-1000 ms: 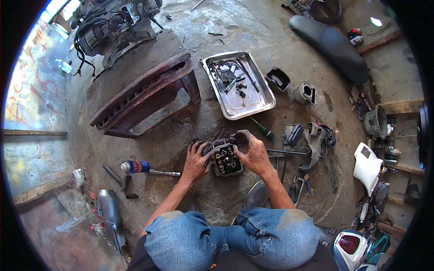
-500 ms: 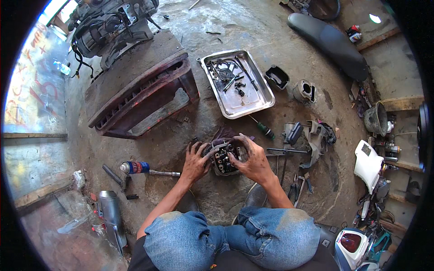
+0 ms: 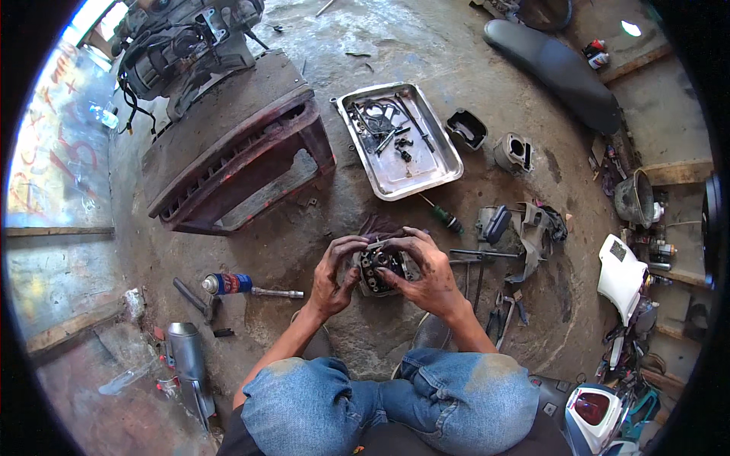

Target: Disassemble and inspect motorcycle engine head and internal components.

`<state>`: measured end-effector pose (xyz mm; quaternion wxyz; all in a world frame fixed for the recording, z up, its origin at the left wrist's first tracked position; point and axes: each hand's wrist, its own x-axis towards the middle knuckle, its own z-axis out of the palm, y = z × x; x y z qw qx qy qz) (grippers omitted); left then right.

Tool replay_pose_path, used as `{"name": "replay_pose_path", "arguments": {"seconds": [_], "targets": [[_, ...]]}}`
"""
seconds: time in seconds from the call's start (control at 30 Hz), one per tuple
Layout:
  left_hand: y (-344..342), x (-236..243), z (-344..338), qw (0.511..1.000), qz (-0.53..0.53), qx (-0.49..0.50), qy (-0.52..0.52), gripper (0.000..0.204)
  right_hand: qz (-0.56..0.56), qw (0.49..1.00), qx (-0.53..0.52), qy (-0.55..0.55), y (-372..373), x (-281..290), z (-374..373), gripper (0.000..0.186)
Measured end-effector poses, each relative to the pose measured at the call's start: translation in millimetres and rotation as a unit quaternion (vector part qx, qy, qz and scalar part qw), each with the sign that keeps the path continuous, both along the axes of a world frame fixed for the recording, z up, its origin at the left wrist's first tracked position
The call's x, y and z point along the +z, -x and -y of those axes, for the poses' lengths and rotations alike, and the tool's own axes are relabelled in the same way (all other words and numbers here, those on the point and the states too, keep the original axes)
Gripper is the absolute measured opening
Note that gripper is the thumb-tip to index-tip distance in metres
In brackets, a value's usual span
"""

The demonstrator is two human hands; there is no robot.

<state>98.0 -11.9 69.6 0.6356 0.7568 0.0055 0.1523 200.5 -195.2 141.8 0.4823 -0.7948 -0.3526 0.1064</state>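
An engine cylinder head (image 3: 376, 286) with dark, oily valve parts inside sits on the ground between my feet. My left hand (image 3: 333, 275) curves round its left side, fingertips on the far edge and thumb near the close edge. From the right, my right hand (image 3: 427, 272) closes on it, with its fingers over the far right corner and its thumb reaching into the dark inside. A dark cloth (image 3: 377, 226) lies just beyond the head. Whatever small part my right fingers may pinch is hidden.
Beyond stands a metal tray (image 3: 426, 176) of small parts, beside an engine cylinder (image 3: 514, 153) and a green-handled screwdriver (image 3: 445, 219). Left lie a spray can (image 3: 226, 283) and a hammer (image 3: 195, 298); right, pliers (image 3: 499, 319). A dark red crate-like stand (image 3: 251, 163) bears an engine.
My left hand has shifted, its fingers now bunched at the far edge instead of spread over the side. My right fingers have moved slightly over the far right corner of the cylinder head.
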Motion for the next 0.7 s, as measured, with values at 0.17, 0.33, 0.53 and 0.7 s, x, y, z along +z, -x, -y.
{"name": "replay_pose_path", "arguments": {"seconds": [0.17,0.33,0.53,0.7], "targets": [[-15,39,1,0.962,-0.127,-0.124,0.21,0.058,0.068,0.997,0.02,-0.019,-5,-1,3,0.046],[-22,47,0,0.964,-0.123,-0.137,0.192,0.042,0.062,0.998,-0.013,-0.016,-2,6,3,0.045],[-26,61,9,0.938,-0.17,-0.119,0.279,0.05,0.054,0.996,-0.052,-0.038,-2,12,5,0.044],[-31,61,15,0.924,-0.154,-0.116,0.33,0.05,0.018,0.996,-0.068,-0.059,-3,17,4,0.042]]}}
